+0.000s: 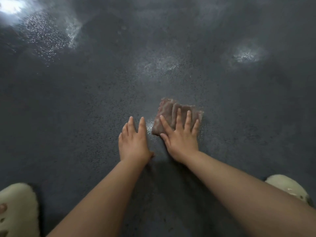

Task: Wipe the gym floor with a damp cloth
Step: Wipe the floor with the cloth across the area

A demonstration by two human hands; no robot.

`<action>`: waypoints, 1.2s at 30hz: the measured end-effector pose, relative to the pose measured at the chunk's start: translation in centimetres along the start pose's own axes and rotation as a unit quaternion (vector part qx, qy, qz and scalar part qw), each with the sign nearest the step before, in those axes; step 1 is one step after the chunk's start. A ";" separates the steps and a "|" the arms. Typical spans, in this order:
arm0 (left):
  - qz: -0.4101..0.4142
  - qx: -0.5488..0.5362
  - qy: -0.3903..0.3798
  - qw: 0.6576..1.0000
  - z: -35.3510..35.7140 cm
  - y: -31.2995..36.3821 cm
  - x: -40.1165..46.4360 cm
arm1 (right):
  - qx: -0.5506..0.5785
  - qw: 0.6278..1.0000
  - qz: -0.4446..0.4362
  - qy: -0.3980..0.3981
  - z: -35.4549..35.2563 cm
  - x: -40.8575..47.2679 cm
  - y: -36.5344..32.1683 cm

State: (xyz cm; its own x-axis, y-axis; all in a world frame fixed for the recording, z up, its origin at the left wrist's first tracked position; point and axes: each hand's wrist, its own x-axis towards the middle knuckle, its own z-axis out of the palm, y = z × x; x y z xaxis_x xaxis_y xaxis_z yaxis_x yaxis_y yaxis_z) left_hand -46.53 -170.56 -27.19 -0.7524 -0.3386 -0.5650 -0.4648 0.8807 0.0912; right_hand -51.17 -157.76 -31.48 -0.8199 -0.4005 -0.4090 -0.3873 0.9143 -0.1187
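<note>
Crouching low, I see my left foot in a pale foam clog (16,209) at the lower left corner, planted on the dark speckled gym floor (68,108). High above it, near the top left, a bright glare and a wet, glittering patch (49,36) sit on the floor surface. Moving right, my left hand (133,141) lies flat on the bare floor, palm down, fingers straight and close together, holding nothing. A small wet sheen (149,124) shows on the floor just beside its fingertips, between my two hands. Next comes the damp cloth (168,112), a folded reddish-brown rectangle lying flat on the floor just right of centre. My right hand (181,135) presses down on it, fingers spread wide and straight across its near half, the heel of the palm on the floor just behind the cloth. The cloth's far edge sticks out beyond my fingertips. Farther right, another wet patch (246,53) glints on the floor, and my right foot's clog (289,187) peeks out behind my right forearm.
</note>
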 end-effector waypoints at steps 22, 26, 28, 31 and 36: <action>-0.077 -0.040 -0.001 0.996 1.2 0.2 1.0 | -0.065 0.980 -0.188 -0.011 -4.8 12.2 -4.0; -0.073 -0.035 -0.002 0.997 1.1 0.1 0.8 | -0.034 0.999 -0.023 0.026 -5.8 13.3 3.8; -0.070 -0.034 0.000 0.997 1.1 0.0 0.7 | -0.004 0.995 0.097 0.035 -6.3 12.9 8.6; -0.074 -0.034 0.003 0.997 0.9 0.3 0.7 | 0.035 0.973 0.223 0.046 -6.1 11.4 11.6; -0.080 -0.040 -0.004 0.996 0.9 0.5 0.7 | 0.032 0.990 0.132 0.030 -3.8 8.2 4.3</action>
State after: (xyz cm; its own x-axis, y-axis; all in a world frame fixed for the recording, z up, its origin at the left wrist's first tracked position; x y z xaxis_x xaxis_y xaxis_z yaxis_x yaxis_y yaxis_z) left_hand -46.89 -170.09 -28.29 -0.6625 -0.4693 -0.5839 -0.6145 0.7862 0.0653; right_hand -61.18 -157.36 -31.90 -0.9130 -0.1490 -0.3798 -0.1309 0.9887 -0.0733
